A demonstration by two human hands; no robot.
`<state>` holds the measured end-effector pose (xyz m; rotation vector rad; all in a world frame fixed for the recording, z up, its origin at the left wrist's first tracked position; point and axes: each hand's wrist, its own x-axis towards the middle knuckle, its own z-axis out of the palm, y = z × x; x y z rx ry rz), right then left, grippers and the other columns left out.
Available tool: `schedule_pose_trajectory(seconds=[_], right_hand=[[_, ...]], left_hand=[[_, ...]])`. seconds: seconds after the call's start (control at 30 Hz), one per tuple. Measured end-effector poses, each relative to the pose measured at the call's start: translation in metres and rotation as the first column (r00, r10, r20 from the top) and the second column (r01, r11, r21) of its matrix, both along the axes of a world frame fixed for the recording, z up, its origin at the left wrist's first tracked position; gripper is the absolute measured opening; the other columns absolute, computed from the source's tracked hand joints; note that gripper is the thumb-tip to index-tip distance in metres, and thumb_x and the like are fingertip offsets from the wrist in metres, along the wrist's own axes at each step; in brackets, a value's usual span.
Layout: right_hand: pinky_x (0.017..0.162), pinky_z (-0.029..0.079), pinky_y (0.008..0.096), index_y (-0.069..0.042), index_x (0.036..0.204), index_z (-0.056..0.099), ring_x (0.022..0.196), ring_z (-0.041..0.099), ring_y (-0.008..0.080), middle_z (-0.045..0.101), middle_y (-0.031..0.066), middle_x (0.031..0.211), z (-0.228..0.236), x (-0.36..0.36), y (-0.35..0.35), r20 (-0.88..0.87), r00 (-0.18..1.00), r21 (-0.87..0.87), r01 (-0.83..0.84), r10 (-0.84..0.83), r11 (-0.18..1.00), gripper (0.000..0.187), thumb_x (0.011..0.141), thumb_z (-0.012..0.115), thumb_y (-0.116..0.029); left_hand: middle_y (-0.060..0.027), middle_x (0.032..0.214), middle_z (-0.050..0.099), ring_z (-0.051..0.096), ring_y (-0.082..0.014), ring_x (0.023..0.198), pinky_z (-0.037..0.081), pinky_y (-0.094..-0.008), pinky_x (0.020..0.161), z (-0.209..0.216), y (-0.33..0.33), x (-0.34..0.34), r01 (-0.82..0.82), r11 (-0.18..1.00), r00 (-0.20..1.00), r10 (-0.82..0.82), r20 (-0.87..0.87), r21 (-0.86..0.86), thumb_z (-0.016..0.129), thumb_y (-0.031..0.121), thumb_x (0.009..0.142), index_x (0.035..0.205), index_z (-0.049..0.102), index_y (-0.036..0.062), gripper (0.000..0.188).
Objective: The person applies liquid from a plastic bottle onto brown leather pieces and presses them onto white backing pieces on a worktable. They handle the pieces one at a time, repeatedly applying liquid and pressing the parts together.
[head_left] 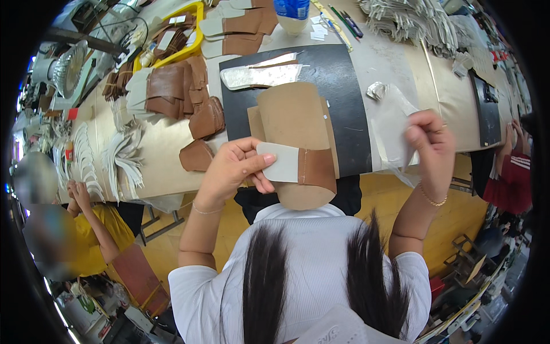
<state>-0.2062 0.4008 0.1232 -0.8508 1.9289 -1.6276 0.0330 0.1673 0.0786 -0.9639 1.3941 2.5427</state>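
Note:
My left hand (pixel 238 166) pinches the pale grey end of a stitched leather piece (pixel 316 167), its thumb on top. The brown end of the piece lies across a curved tan board (pixel 292 117), which juts past the table's front edge toward me. Off to the right, my right hand (pixel 431 137) is raised with thumb and fingers closed together. Whatever they may hold is too small or hidden to make out. Just left of that hand lies a thin whitish translucent sheet (pixel 389 120). Under the tan board is a black mat (pixel 350 114) bearing white, shiny cut pieces (pixel 260 75).
Stacked brown and grey leather pieces (pixel 172 89) lie on the left, near a yellow basket (pixel 199 34). Fanned white strips (pixel 123 155) sit farther left. A blue-labelled container (pixel 292 16), pens (pixel 346 22) and a white pile (pixel 409 20) are behind. People work at both sides.

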Motion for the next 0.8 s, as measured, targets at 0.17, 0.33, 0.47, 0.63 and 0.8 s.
schedule_pose_trajectory(seconds=[0.17, 0.33, 0.47, 0.63, 0.8], right_hand=[[0.056, 0.044, 0.0196, 0.0, 0.082, 0.067, 0.062, 0.054, 0.0028, 0.063, -0.001, 0.07, -0.002, 0.031, -0.046, 0.172, 0.903, 0.149, -0.418, 0.393, 0.896, 0.018, 0.082, 0.074, -0.016], [0.056, 0.042, 0.0167, 0.001, 0.08, 0.064, 0.064, 0.053, 0.001, 0.063, -0.0012, 0.071, -0.004, 0.043, -0.077, 0.219, 0.839, 0.308, -0.544, 0.498, 0.781, 0.015, 0.081, 0.074, -0.01], [0.049, 0.04, 0.0204, 0.001, 0.081, 0.069, 0.053, 0.048, 0.0032, 0.059, 0.0001, 0.059, -0.014, 0.048, -0.086, 0.169, 0.843, 0.315, -0.537, 0.511, 0.782, 0.02, 0.082, 0.073, -0.018], [0.049, 0.04, 0.0215, 0.002, 0.081, 0.069, 0.052, 0.05, 0.0043, 0.06, 0.0022, 0.059, -0.016, 0.05, -0.086, 0.149, 0.847, 0.332, -0.529, 0.511, 0.781, 0.021, 0.082, 0.073, -0.019], [0.05, 0.043, 0.0226, 0.001, 0.081, 0.069, 0.051, 0.053, 0.0066, 0.062, 0.0054, 0.059, -0.013, 0.051, -0.087, 0.114, 0.85, 0.371, -0.516, 0.514, 0.772, 0.021, 0.082, 0.072, -0.02]], left_hand=[[-0.0175, 0.08, 0.068, 0.07, -0.0225, 0.062, 0.06, -0.0258, 0.053, -0.002, 0.022, 0.009, -0.149, 0.988, 0.989, 0.15, -0.011, 0.027, 0.06, 0.011, 0.092, 0.1, 0.059, -0.0084, 0.022], [-0.016, 0.091, 0.067, 0.072, -0.0235, 0.077, 0.061, -0.0264, 0.064, -0.007, 0.017, 0.017, -0.122, 0.989, 0.987, 0.13, -0.095, 0.089, 0.052, 0.028, 0.099, 0.111, 0.057, -0.0084, 0.039], [-0.0187, 0.092, 0.066, 0.072, -0.0262, 0.079, 0.061, -0.0291, 0.066, -0.01, 0.015, 0.019, -0.143, 0.965, 0.971, 0.18, -0.16, 0.22, 0.043, 0.035, 0.102, 0.112, 0.055, -0.0101, 0.048], [-0.0195, 0.094, 0.066, 0.072, -0.0262, 0.079, 0.062, -0.0296, 0.066, -0.011, 0.014, 0.02, -0.129, 0.97, 0.973, 0.164, -0.163, 0.206, 0.043, 0.037, 0.102, 0.112, 0.055, -0.0111, 0.051], [-0.0196, 0.094, 0.066, 0.072, -0.0261, 0.079, 0.061, -0.0288, 0.066, -0.008, 0.014, 0.018, -0.125, 0.976, 0.979, 0.15, -0.134, 0.178, 0.044, 0.037, 0.101, 0.111, 0.056, -0.0112, 0.051]])
